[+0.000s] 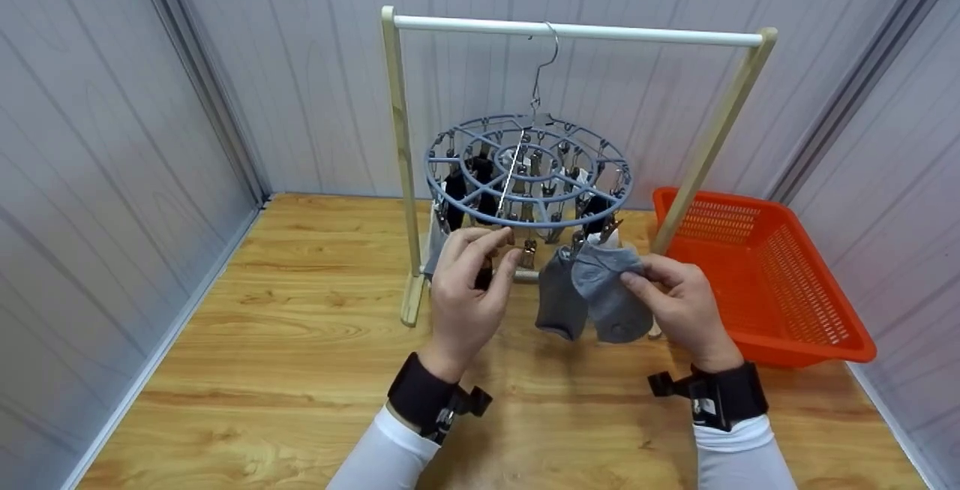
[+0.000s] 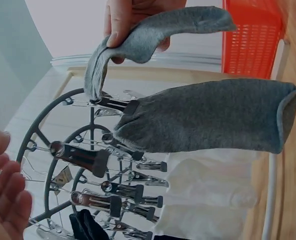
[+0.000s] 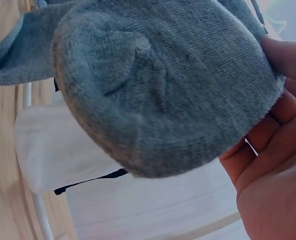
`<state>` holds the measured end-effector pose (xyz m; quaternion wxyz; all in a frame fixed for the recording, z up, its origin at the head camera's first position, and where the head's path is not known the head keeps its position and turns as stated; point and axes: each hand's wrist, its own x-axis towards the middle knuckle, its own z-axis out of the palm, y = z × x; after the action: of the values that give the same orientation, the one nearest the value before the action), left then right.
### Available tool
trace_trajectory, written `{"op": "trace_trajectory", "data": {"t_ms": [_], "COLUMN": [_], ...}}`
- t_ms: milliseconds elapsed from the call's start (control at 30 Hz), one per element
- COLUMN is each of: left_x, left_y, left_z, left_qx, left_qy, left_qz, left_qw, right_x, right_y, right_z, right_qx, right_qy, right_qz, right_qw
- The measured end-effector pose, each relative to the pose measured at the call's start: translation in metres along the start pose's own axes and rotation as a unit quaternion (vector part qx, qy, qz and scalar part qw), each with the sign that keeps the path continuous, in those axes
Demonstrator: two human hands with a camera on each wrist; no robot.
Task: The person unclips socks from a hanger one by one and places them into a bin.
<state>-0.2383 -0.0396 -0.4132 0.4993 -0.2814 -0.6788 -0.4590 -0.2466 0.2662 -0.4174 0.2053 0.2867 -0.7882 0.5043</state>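
My right hand (image 1: 686, 306) pinches a light grey sock (image 1: 616, 299) at its edge, thumb in front and fingers behind. That sock is up at the front right of a round clip hanger (image 1: 480, 214), its upper end close to a clip. Beside it a darker grey sock (image 2: 208, 115) hangs from a metal clip (image 2: 115, 104). My left hand (image 1: 469, 295) is raised at the hanger's front rim, fingers loosely bent, thumb apart, holding nothing. Several bare clips (image 2: 80, 157) dangle near it in the left wrist view.
The hanger hooks onto the white bar (image 1: 465, 25) of a wooden stand. White socks (image 2: 208, 185) and black socks (image 1: 454, 188) hang farther round it. An orange basket (image 1: 825, 265) stands to the right on the wooden table (image 1: 300, 370), behind my right hand.
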Motion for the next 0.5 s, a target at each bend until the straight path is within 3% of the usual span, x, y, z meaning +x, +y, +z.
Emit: {"op": "trace_trajectory", "data": {"t_ms": [233,500], "left_x": [0.006,0.004], "left_y": [-0.004,-0.011], "left_z": [-0.005,-0.005], "left_qx": [0.078,0.127], "left_qy": [0.032,0.002], "left_qz": [0.05,0.058], "left_qw": [0.9952,0.9902], "right_x": [-0.002,-0.003], "right_y": [0.001,0.007], "right_z": [-0.01,-0.023], "right_qx": [0.004,0.014], "right_qy": [0.026,0.069], "right_qz": [0.014,0.032], "right_qw": [0.9996,0.997]}}
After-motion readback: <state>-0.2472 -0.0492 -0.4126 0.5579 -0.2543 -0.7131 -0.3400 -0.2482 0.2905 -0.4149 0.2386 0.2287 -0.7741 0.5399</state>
